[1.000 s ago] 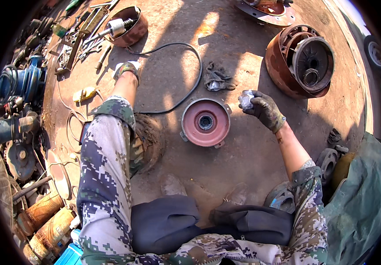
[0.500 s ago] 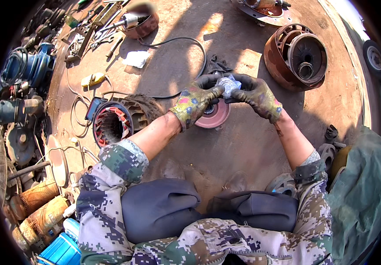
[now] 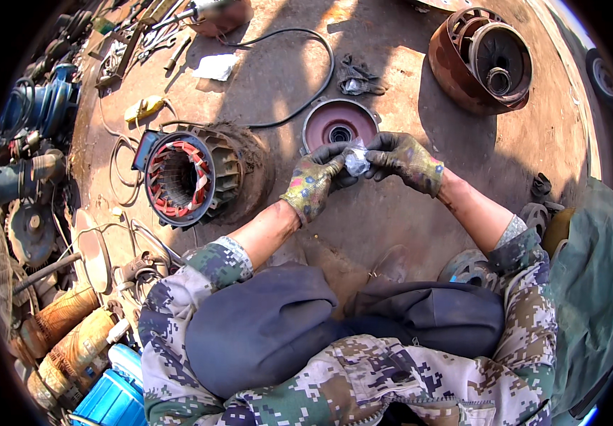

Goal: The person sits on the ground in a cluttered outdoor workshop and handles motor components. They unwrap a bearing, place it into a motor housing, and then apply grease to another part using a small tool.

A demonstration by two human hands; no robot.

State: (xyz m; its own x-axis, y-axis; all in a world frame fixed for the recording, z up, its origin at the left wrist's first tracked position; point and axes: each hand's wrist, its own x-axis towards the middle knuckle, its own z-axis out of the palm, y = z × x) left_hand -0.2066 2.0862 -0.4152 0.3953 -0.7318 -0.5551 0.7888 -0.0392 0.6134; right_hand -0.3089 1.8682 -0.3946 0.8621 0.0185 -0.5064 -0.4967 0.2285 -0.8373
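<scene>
My gloved left hand [image 3: 313, 179] and gloved right hand [image 3: 406, 163] pinch a small crumpled, translucent wrapped object [image 3: 356, 160] between their fingertips. They hold it over the lower rim of a round maroon metal cover [image 3: 342, 113] with a dark ringed centre. To the left lies a motor stator [image 3: 231, 177] on its side, its red-and-white windings showing in the opening. A dark glove [image 3: 359, 79] lies beyond the cover, and a crumpled white piece of paper or cloth [image 3: 215, 67] is farther left.
A rusty round housing [image 3: 448, 67] stands back right. Wrenches [image 3: 151, 48], a yellow tool or power strip [image 3: 143, 108] and a black hose [image 3: 285, 117] lie beyond the stator. Rusty motors [image 3: 65, 326] and blue parts [image 3: 107, 397] crowd the left. A green tarp [image 3: 590, 284] covers the right side.
My left hand has come back from the white piece at the upper left to join my right hand on the wrapped object. Both have moved slightly lower in the view, uncovering more of the maroon cover.
</scene>
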